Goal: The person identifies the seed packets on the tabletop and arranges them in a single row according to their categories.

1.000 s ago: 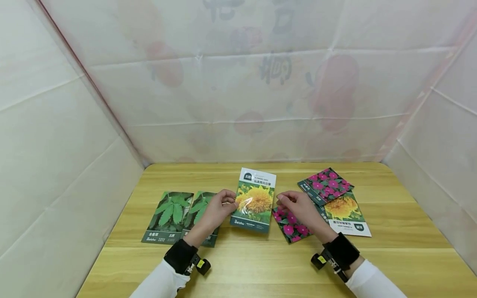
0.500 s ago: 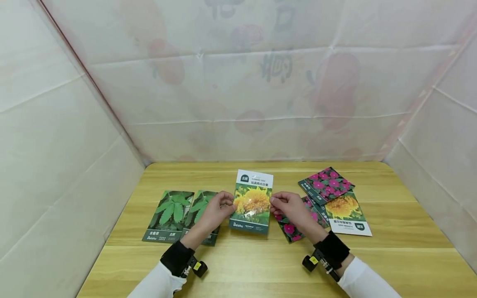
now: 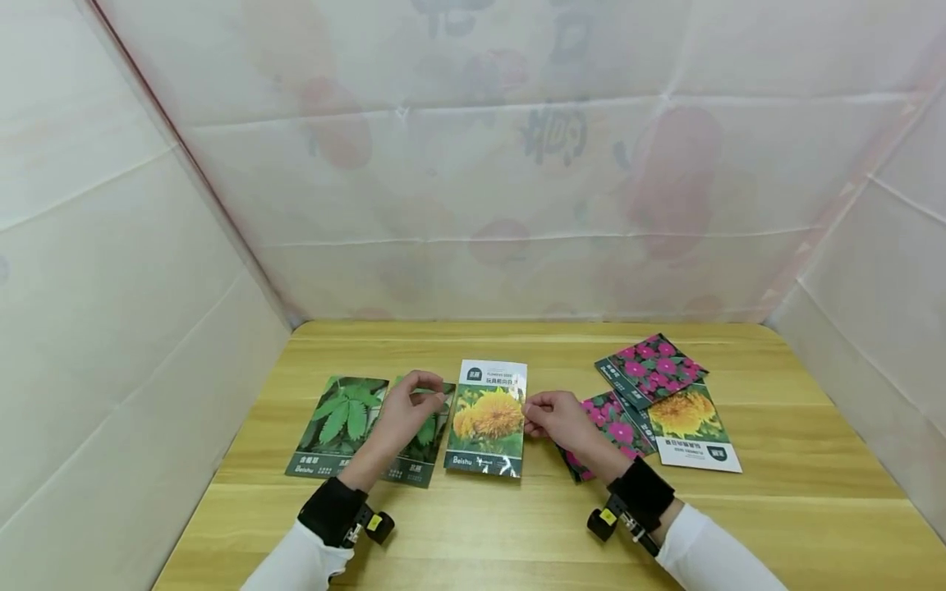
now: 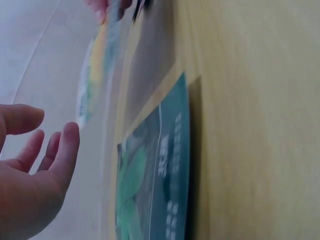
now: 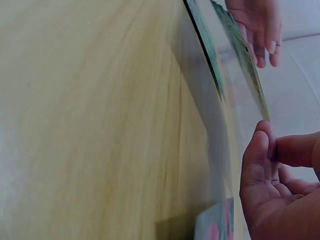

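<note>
A seed packet with a yellow sunflower picture (image 3: 489, 414) is pinched at its right edge by my right hand (image 3: 557, 420). In the right wrist view, thumb and fingertips meet on that edge, and the packet is raised off the wood. My left hand (image 3: 406, 419) is off the packet, its fingers loosely bent and apart, over a green-leaf seed packet (image 3: 414, 472). The left wrist view shows a gap between thumb and fingers. Another green-leaf packet (image 3: 336, 427) lies to its left, partly under the same forearm.
Right of the right hand lie a pink-flower packet (image 3: 613, 423), another pink-flower packet (image 3: 654, 369) and a second sunflower packet (image 3: 695, 431), overlapping. The wooden table (image 3: 488, 542) is enclosed by pale fabric walls (image 3: 458, 189).
My right hand took hold of the sunflower packet's right edge, and my left hand let go of its left edge. The packet moved slightly left and nearer; the left hand drew away leftward.
</note>
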The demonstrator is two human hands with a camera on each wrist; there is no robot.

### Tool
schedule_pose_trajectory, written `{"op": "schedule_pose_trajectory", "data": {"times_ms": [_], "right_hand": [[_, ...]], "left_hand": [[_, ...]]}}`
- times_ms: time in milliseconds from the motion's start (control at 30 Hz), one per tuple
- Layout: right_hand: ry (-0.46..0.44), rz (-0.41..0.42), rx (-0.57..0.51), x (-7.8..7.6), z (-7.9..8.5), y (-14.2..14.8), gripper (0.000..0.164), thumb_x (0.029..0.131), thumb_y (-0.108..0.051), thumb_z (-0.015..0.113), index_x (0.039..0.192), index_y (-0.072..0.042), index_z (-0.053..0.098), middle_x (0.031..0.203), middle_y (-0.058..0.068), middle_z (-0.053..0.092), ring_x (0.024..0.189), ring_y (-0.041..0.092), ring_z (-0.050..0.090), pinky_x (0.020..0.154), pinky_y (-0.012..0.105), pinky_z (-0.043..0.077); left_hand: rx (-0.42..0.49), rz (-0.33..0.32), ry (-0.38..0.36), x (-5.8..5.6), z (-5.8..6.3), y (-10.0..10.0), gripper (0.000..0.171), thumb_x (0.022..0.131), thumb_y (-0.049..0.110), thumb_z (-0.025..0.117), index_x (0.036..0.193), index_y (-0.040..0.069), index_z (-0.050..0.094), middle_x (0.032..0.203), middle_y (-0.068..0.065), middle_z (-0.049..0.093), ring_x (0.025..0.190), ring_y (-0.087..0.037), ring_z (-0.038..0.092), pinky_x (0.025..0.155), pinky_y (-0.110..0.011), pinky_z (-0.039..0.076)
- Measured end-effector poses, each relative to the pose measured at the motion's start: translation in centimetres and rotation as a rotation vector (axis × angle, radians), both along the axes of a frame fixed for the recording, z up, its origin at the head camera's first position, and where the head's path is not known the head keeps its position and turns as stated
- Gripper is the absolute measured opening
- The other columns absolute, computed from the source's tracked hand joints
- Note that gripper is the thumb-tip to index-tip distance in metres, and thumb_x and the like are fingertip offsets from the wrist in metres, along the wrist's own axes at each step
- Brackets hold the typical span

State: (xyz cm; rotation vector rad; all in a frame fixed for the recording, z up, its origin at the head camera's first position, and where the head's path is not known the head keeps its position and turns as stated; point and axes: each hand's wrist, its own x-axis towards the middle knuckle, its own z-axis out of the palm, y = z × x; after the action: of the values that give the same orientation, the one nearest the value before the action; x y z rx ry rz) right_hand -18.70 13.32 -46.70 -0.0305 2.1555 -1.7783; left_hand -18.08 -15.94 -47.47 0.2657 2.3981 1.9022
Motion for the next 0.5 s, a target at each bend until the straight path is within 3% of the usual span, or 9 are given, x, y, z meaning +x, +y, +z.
{"op": "schedule_pose_trajectory", "data": {"times_ms": [100, 233, 333, 500], "right_hand": [[-0.016, -0.003, 0.022, 0.0, -0.3, -0.3, 0.021, 0.105, -0.003, 0.059, 0.117, 0.013, 0.067, 0.087, 0.012, 0.073, 0.079, 0.019, 0.071, 0.074, 0.032, 0.063], [-0.048, -0.006, 0.045, -0.1, -0.4, -0.5, 0.021, 0.106, -0.004, 0.059, 0.117, 0.01, 0.069, 0.088, 0.012, 0.073, 0.08, 0.019, 0.071, 0.075, 0.033, 0.063], [-0.066, -0.006, 0.06, -0.1, -0.5, -0.5, 0.022, 0.106, -0.004, 0.058, 0.118, 0.01, 0.07, 0.089, 0.013, 0.073, 0.08, 0.018, 0.072, 0.075, 0.033, 0.063], [-0.052, 0.008, 0.079, 0.1, -0.7, -0.5, 0.023, 0.106, -0.004, 0.057, 0.118, 0.01, 0.071, 0.088, 0.013, 0.073, 0.08, 0.018, 0.073, 0.074, 0.032, 0.063]], "left_hand": [[-0.014, 0.018, 0.044, -1.1, -2.3, -0.8, 0.044, 0.105, 0.035, 0.064, 0.139, 0.008, 0.056, 0.133, -0.014, 0.059, 0.118, -0.026, 0.061, 0.098, -0.042, 0.054], [-0.05, 0.048, 0.046, -2.0, -4.4, -1.5, 0.036, 0.104, 0.035, 0.066, 0.135, 0.018, 0.06, 0.131, 0.0, 0.061, 0.118, -0.019, 0.061, 0.098, -0.037, 0.054], [-0.095, 0.052, 0.082, -1.9, -4.4, -1.6, 0.035, 0.104, 0.036, 0.066, 0.133, 0.017, 0.061, 0.13, 0.0, 0.061, 0.117, -0.018, 0.062, 0.096, -0.035, 0.055], [-0.081, 0.019, 0.162, -0.6, -2.2, -1.3, 0.036, 0.105, 0.03, 0.065, 0.132, 0.006, 0.062, 0.131, -0.015, 0.061, 0.113, -0.026, 0.063, 0.091, -0.039, 0.056]]}}
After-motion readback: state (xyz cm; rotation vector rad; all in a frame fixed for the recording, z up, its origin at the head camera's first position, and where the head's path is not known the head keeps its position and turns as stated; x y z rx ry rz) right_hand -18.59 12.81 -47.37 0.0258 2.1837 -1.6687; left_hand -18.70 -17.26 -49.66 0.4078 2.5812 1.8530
